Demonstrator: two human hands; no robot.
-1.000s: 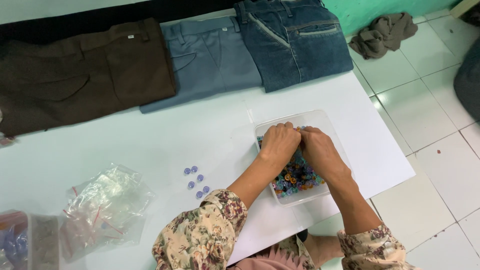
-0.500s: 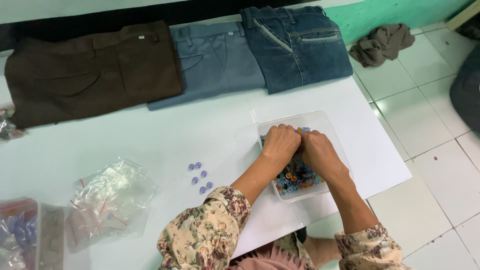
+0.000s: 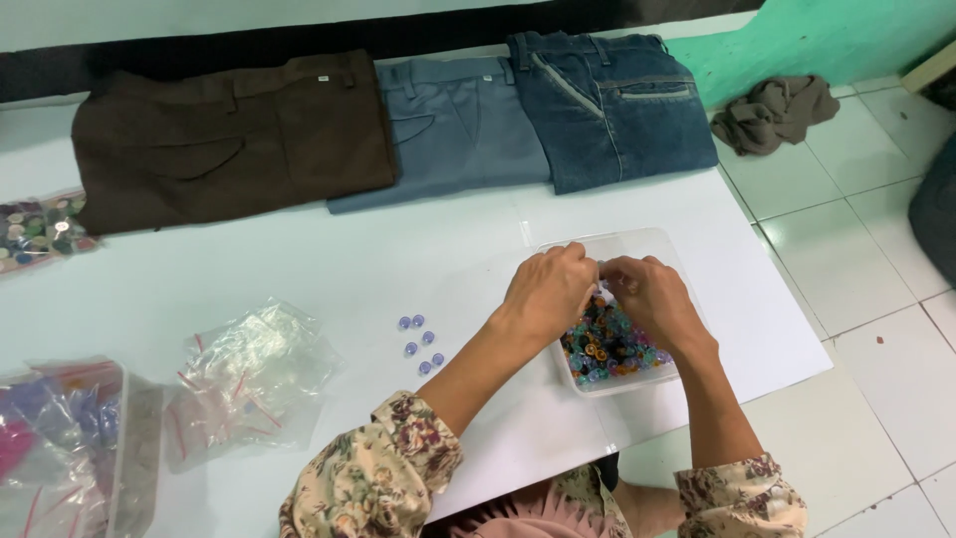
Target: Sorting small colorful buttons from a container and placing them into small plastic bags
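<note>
— What's she got her hands in?

— A clear plastic tray (image 3: 652,244) near the table's (image 3: 478,249) right edge, full of mixed coloured buttons (image 3: 602,349). Both hands sit over it, fingertips meeting. The left hand (image 3: 548,291) is curled, fingers pinched together; the right hand (image 3: 647,299) is bent the same way. Whether either holds a button, I cannot tell: the hands hide it.

— Anything else close by?

— Five pale blue buttons (image 3: 419,344) lie loose just left of the tray. Further left, crumpled clear bags (image 3: 249,384), and more bagged buttons (image 3: 40,227) at the far edge.

— And along the back?

— Three folded trousers side by side: brown (image 3: 229,139), grey-blue (image 3: 458,134), dark denim (image 3: 607,105). A brownish cloth (image 3: 777,110) lies on the tiled floor (image 3: 876,259).
</note>
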